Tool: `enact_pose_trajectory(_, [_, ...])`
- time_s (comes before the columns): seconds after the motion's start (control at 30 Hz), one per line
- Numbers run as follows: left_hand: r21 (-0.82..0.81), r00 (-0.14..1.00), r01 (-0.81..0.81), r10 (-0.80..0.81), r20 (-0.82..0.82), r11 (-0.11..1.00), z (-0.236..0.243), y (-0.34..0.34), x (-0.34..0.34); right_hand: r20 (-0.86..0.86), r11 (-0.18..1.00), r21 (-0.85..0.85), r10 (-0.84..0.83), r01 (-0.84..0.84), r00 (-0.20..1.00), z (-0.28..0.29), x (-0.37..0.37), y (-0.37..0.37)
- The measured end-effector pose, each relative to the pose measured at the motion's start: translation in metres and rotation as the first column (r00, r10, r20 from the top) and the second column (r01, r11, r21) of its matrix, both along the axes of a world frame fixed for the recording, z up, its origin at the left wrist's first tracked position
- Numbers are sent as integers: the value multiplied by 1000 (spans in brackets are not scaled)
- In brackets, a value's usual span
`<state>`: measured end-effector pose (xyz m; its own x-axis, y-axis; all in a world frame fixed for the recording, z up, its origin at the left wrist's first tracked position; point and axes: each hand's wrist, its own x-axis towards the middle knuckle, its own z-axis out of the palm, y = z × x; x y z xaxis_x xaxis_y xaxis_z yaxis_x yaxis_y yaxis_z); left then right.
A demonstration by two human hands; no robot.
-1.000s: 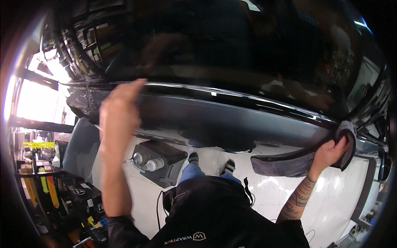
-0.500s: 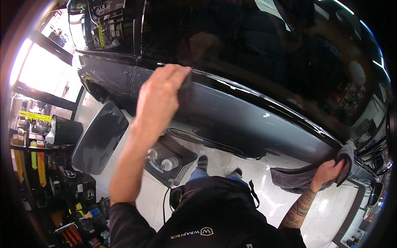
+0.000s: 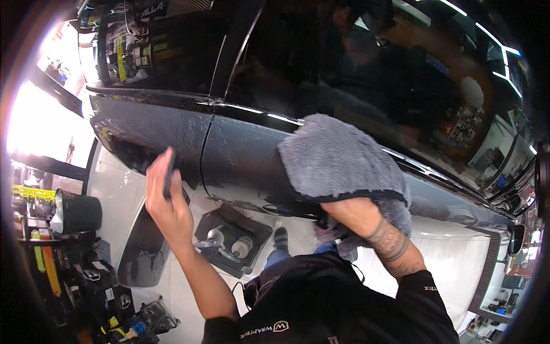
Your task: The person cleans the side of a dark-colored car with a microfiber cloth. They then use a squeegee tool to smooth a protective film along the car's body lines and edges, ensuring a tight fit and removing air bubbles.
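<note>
A dark car with large windows (image 3: 246, 152) fills the upper part of the head view, its door panel facing me. My right hand (image 3: 349, 213) presses a grey plush microfiber towel (image 3: 344, 155) with a black edge against the door, just below the window. The towel covers my right fingers, and part of it hangs down beside the wrist. On the left, my left hand (image 3: 163, 198) is raised in front of the rear panel, apart from it. Between its thumb and fingers is a thin, flat dark piece (image 3: 170, 174), whose kind I cannot make out.
Below the door stands a low black tray-like stand (image 3: 260, 232) with spray bottles (image 3: 242, 247) on it. A dark panel (image 3: 143, 252) leans to its left. Shelves with tools (image 3: 46, 258) and a black bin (image 3: 80, 212) are at far left. Light tiles cover the floor.
My right hand has brought the towel from the far right onto the middle of the door. My left hand has come away from the panel, down and left. The view has shifted left.
</note>
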<state>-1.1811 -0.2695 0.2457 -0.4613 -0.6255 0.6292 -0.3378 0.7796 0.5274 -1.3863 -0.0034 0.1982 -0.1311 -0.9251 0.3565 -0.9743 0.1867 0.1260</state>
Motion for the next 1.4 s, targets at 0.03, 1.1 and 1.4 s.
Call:
enact_pose_trajectory(0.03, [51, 999, 32, -30, -24, 998, -7, 5, 9, 43, 998, 58, 35, -38, 998, 4, 6, -16])
enact_pose_trajectory(1.1, [-116, 785, 507, -402, 472, 854, 82, 75, -148, 790, 983, -101, -16, 156, 613, -26, -20, 57])
enact_pose_trajectory(1.4, [266, 573, 578, -615, 542, 772, 126, 33, -164, 687, 977, -139, -21, 160, 726, -28, -11, 56])
